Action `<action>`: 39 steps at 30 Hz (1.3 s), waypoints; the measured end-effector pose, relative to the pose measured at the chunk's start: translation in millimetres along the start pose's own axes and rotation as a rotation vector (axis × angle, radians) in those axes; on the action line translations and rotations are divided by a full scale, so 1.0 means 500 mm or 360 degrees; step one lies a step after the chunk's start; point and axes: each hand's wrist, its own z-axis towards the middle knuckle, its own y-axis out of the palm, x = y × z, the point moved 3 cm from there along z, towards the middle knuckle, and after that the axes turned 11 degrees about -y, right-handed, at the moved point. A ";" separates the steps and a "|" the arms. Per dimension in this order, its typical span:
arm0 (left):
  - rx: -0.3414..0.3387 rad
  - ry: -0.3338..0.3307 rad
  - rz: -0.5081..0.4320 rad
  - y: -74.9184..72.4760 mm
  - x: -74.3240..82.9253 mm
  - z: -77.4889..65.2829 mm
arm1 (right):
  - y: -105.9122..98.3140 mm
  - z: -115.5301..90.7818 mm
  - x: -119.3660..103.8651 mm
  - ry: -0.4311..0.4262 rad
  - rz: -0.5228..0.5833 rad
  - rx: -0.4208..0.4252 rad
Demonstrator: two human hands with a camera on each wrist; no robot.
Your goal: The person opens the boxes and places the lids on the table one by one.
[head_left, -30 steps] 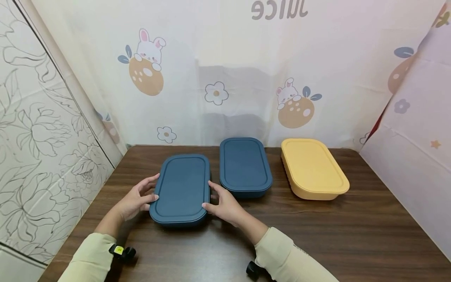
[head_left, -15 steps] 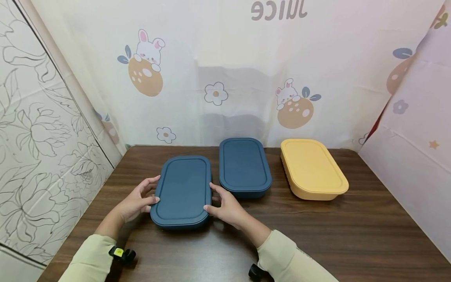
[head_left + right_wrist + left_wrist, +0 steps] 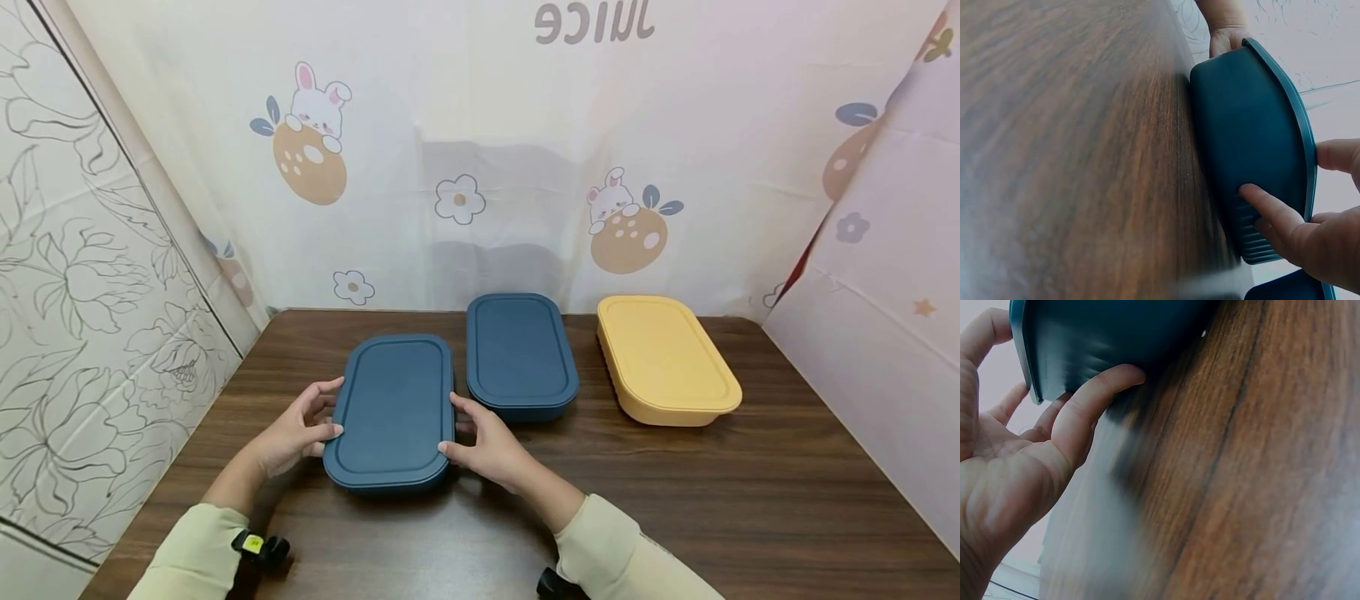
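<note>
A dark blue lidded box (image 3: 393, 408) with rounded corners lies on the left half of the table, its lid on. My left hand (image 3: 296, 429) holds its left side, thumb at the lid's edge. On the opposite side my right hand (image 3: 487, 442) grips it the same way. In the left wrist view, a finger of the left hand (image 3: 1035, 444) lies against the ribbed wall of the blue box (image 3: 1104, 344). Seen from the right wrist, a fingertip of the right hand (image 3: 1310, 237) presses the side wall of the blue box (image 3: 1247, 125), above its ribs.
A second blue lidded box (image 3: 521, 354) stands just right of the held one, with a narrow gap between. Farther right is a yellow lidded box (image 3: 667, 358). The dark wooden table (image 3: 712, 508) ends at a printed curtain (image 3: 525, 108) behind.
Both hands have shifted the held blue box slightly toward me and to the right, keeping their grip. The other blue box and the yellow one have stayed where they were.
</note>
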 end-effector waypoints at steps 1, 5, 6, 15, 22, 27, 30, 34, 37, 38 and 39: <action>0.0002 -0.0001 0.0002 0.001 0.000 0.000 | -0.001 -0.001 0.000 -0.0003 -0.0004 0.0000; 0.0013 -0.0001 0.0013 0.006 0.000 -0.002 | -0.003 -0.006 0.000 0.0000 0.0002 0.0001; 0.0016 -0.0001 0.0016 0.007 0.000 -0.003 | -0.003 -0.007 -0.001 0.0003 0.0012 0.0001; 0.0023 -0.0007 0.0033 0.016 -0.002 -0.008 | -0.006 -0.016 -0.002 -0.0005 0.0011 0.0001; 0.0027 -0.0011 0.0035 0.023 -0.003 -0.012 | -0.009 -0.023 -0.002 -0.0009 -0.0002 -0.0012; 0.0016 0.0008 0.0021 0.026 -0.004 -0.011 | -0.009 -0.027 -0.003 -0.0011 -0.0001 -0.0020; 0.0009 0.0021 0.0030 0.028 -0.005 -0.011 | -0.010 -0.030 -0.004 -0.0014 -0.0015 -0.0022; 0.0002 0.0030 0.0037 0.030 -0.006 -0.013 | -0.010 -0.033 -0.005 -0.0014 -0.0019 -0.0019; -0.0012 0.0038 0.0034 0.032 -0.005 -0.015 | -0.010 -0.035 -0.006 -0.0015 -0.0010 -0.0014; -0.0017 0.0041 0.0031 0.033 -0.005 -0.015 | -0.010 -0.036 -0.006 -0.0016 -0.0008 -0.0013; -0.0021 0.0043 0.0028 0.034 -0.005 -0.016 | -0.011 -0.037 -0.007 -0.0018 -0.0005 -0.0013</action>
